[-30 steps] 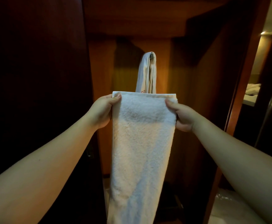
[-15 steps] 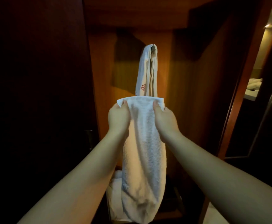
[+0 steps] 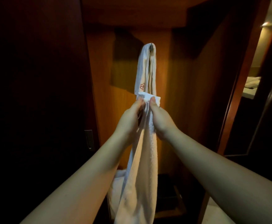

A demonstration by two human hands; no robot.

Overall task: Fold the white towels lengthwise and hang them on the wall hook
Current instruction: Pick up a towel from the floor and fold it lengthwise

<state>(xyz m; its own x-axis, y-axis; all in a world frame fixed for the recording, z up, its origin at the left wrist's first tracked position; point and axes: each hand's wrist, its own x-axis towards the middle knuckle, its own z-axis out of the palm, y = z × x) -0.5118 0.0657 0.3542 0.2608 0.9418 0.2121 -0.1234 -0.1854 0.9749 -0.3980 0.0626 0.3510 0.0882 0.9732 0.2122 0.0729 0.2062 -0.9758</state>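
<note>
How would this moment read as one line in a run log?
left hand: grips held towel | right hand: grips it | hung towel: on hook

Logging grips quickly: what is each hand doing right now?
Left hand: holding the top of the white towel.
Right hand: holding the same towel's top edge.

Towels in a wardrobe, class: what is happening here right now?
A person holds a white towel up with both hands, the left hand and right hand pinching its top edge close together so it hangs in a narrow lengthwise fold. Just behind it, another towel with a small red emblem already hangs from the wall hook. The held towel is not yet on the hook.
</note>
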